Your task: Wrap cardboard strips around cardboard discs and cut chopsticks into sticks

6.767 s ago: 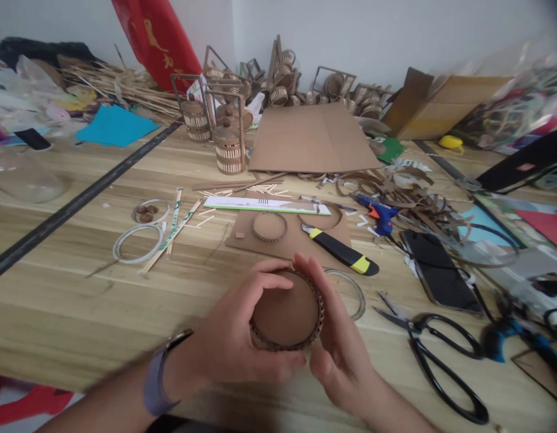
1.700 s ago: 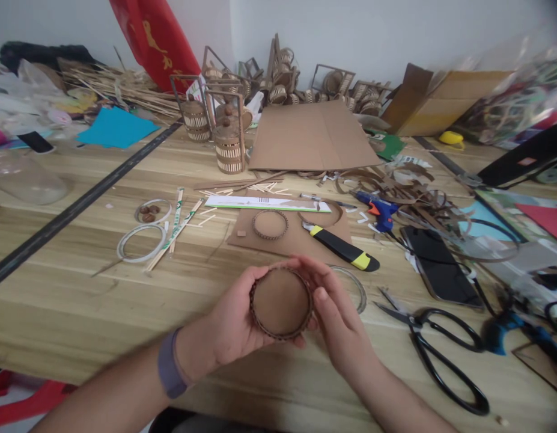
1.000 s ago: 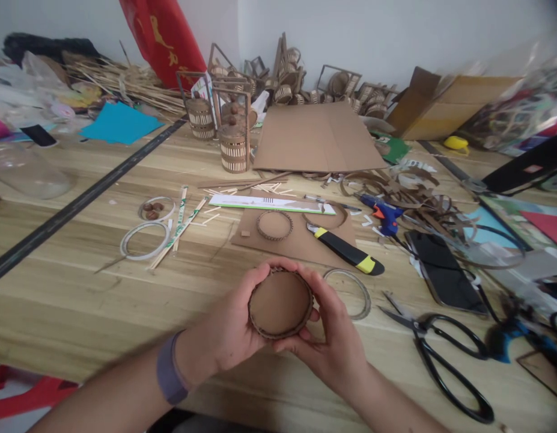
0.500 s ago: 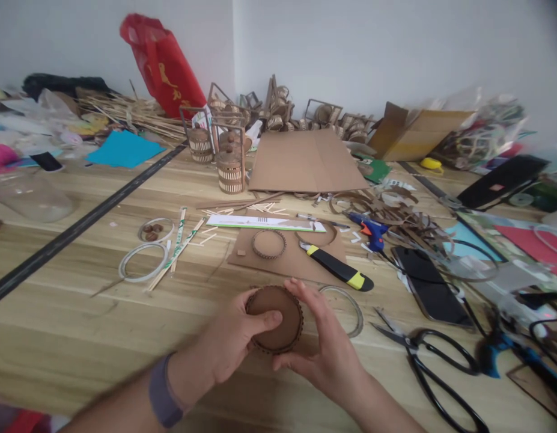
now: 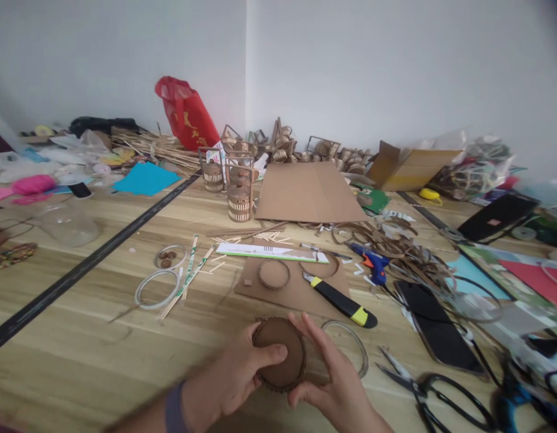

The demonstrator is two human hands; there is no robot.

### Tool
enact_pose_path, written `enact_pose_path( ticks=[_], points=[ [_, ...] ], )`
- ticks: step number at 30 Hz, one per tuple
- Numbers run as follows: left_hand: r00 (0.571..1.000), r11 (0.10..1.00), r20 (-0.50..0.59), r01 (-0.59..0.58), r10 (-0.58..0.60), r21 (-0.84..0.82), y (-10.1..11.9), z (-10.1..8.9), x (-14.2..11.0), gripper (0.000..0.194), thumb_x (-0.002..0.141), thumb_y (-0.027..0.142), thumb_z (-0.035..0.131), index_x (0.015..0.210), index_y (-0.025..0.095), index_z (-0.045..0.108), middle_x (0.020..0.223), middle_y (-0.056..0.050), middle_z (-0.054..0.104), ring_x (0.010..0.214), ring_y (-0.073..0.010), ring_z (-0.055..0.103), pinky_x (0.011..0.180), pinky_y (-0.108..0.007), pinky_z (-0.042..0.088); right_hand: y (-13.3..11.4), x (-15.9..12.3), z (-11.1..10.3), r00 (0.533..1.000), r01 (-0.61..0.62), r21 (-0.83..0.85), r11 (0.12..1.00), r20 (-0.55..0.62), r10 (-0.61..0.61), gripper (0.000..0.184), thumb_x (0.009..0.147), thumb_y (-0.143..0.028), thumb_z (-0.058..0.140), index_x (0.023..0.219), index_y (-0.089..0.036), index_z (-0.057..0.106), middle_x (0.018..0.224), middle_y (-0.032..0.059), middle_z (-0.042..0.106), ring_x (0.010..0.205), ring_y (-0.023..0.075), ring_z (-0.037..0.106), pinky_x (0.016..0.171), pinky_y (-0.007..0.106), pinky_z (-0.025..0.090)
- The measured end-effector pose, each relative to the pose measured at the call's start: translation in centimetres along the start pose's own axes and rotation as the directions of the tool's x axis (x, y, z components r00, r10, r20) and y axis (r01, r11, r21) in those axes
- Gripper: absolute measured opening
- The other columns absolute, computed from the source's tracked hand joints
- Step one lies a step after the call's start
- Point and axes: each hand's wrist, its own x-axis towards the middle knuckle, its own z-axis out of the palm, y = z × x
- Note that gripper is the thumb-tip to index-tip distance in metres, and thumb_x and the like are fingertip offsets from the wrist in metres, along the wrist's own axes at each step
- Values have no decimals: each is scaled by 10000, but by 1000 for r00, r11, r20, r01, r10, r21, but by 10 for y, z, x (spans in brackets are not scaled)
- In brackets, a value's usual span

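Note:
A round brown cardboard lid (image 5: pixel 282 332) with a corrugated rim is held low over the table, its flat face tilted up to me. My left hand (image 5: pixel 231 373) grips it from the left, the thumb lying across the face and the fingers behind it. On the other side, my right hand (image 5: pixel 334 379) curves around the rim, fingertips at the top edge and thumb at the bottom. Beyond the hands, a corrugated cardboard ring (image 5: pixel 274 275) rests on a cardboard sheet (image 5: pixel 249 294), beside a yellow-and-black utility knife (image 5: pixel 341 300).
Scissors (image 5: pixel 422 391), a phone (image 5: pixel 440 328) and a blue glue gun (image 5: pixel 372 264) lie at right. To the left are coiled strips (image 5: pixel 157 288) and paper-wrapped chopsticks (image 5: pixel 190 270). Small lidded baskets (image 5: pixel 239 201) stand behind, near a large cardboard sheet (image 5: pixel 309 192).
The view has tilted up and shifted slightly left, so the scene sits lower and mostly further right. Both hands keep nearly the same hold on the lid.

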Motion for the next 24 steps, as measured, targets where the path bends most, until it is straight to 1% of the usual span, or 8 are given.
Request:
enact_pose_path(
  ticks=[7,11,14,16,17,19,22,24],
  points=[
    [976,940,-13,-205,217,272,0,-7,5,563,677,448,805,1130,166,626,1173,-129,696,1113,-304,615,952,-401,458,3,2,-1,999,-17,-90,996,33,20,1046,610,-354,914,1506,-299,377,1395,133,589,1251,312,579,1022,402,513],
    [968,933,-86,-200,236,298,-3,-7,7,600,644,399,813,1164,185,607,1179,-123,693,1120,-313,611,951,-416,462,-4,5,-1,998,53,-99,994,-11,-54,1063,605,-390,910,1505,-346,346,1385,103,607,1220,287,612,990,372,537],
    [946,913,-131,-243,298,327,7,-5,3,477,621,327,802,1054,186,660,1068,-112,723,1033,-319,649,902,-427,495,-9,11,-7,991,125,-120,985,-39,-131,979,679,-474,849,1501,-308,345,1371,114,616,1218,274,615,985,370,532],
    [856,872,-276,-330,438,361,20,-7,0,331,603,297,780,905,198,689,986,-112,727,960,-323,664,815,-422,531,-10,17,-13,988,142,-177,974,-27,-149,758,805,-488,745,1453,-249,432,1346,133,629,1214,272,611,984,387,524],
    [821,859,-319,-348,473,376,28,-10,0,281,598,269,770,861,214,686,1032,-105,716,1003,-314,649,811,-395,533,-10,19,-17,990,124,-226,966,-31,-134,545,901,-443,646,1385,-229,515,1294,130,660,1184,260,625,972,391,523],
    [782,847,-369,-359,502,393,40,-17,4,307,574,230,755,872,226,678,1122,-83,683,1053,-293,626,786,-349,534,-7,22,-20,996,65,-304,950,-32,-79,291,994,-316,482,1217,-215,640,1126,114,723,1082,242,653,932,398,523],
    [733,844,-437,-365,521,393,46,-30,16,432,691,349,666,1102,233,600,1123,-77,665,907,-250,661,623,-311,519,-8,25,-16,1000,6,-360,933,27,4,249,975,-190,473,1056,-193,707,1019,106,733,983,230,652,881,384,521],
    [711,828,-442,-379,547,414,45,-36,25,477,688,347,685,1136,213,589,1119,-82,664,889,-236,661,635,-299,514,-14,29,-7,993,-8,-406,914,104,55,224,946,-147,514,1017,-184,723,1035,101,729,972,224,646,870,362,516]
  ],
)
